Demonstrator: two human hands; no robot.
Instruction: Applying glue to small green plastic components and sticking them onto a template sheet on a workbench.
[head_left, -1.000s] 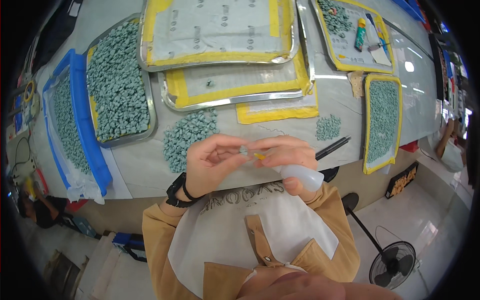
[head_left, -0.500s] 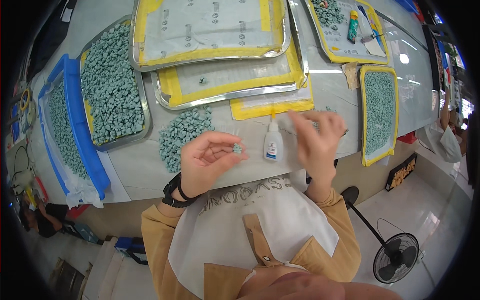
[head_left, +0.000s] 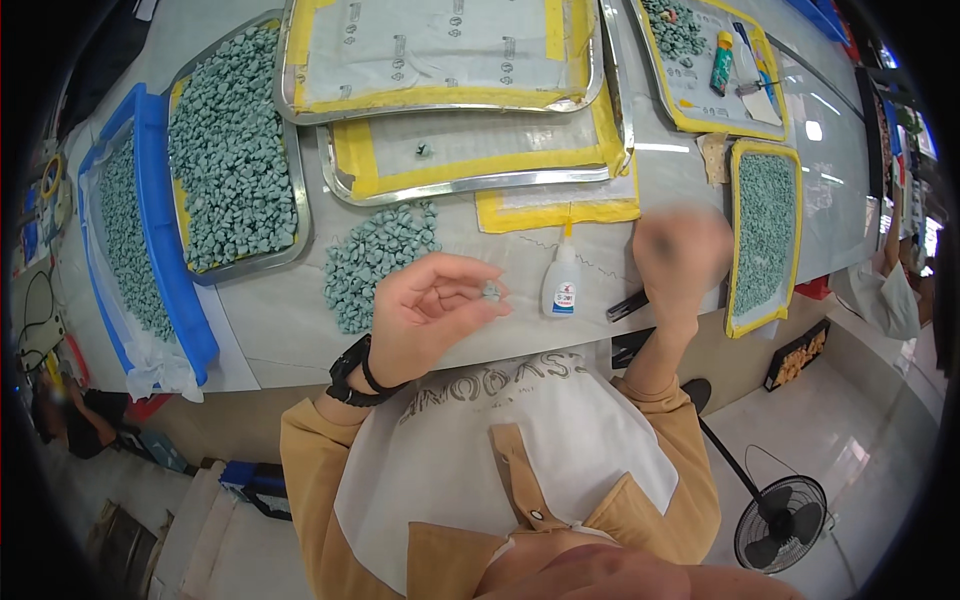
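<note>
My left hand [head_left: 425,310], a dark watch at its wrist, pinches a small teal-green piece [head_left: 491,291] between thumb and fingertips. Over the table's right part, my right hand [head_left: 680,265] is smeared by motion, so its fingers cannot be read. A dark slim tool [head_left: 627,306] shows beside that wrist; whether the hand holds it is unclear. Between my hands is a white squeeze bottle of glue [head_left: 563,283] with a yellow tip. A loose pile of teal pieces [head_left: 375,265] lies just beyond my left hand.
At the left are a heaped tray of teal pieces [head_left: 235,150] and a blue bin [head_left: 165,230]. Stacked metal trays with yellow tape [head_left: 440,105] stand at the back. A yellow-edged tray of finer pieces [head_left: 765,230] is at the right. A fan [head_left: 780,525] stands on the floor.
My right hand has moved right, away from the glue bottle, and the dark tool now shows beside it. My left hand still holds the teal piece. The whole view has shifted slightly.
</note>
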